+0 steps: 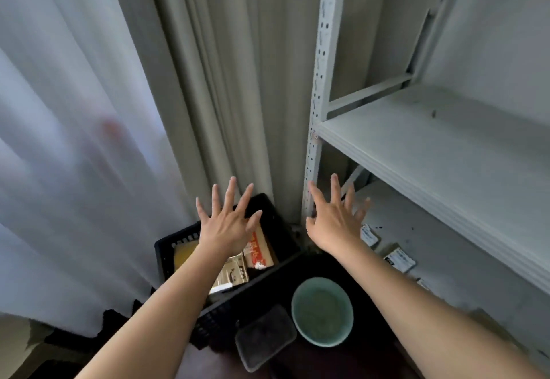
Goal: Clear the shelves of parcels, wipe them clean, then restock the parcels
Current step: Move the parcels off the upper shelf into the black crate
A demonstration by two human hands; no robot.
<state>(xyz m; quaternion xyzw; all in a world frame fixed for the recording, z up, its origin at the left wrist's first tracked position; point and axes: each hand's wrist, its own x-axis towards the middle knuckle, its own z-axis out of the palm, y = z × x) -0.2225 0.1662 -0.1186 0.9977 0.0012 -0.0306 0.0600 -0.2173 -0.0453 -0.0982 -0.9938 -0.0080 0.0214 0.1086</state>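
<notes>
Both hands were spread wide with nothing in either grip, left hand (229, 224) hovering over the black crate (166, 247) of parcels (259, 247), right hand (336, 224) by the shelf post (320, 81). A few parcels on the lower shelf (400, 259) sat just past the right hand. Upper shelf (431, 152) looked bare. Seemed like clearing wasn't finished, so next up was probably grabbing those last ones.

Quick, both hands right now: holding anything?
Left hand: open, fingers spread, holding nothing, above the black crate.
Right hand: open, fingers spread, holding nothing, by the shelf post.
</notes>
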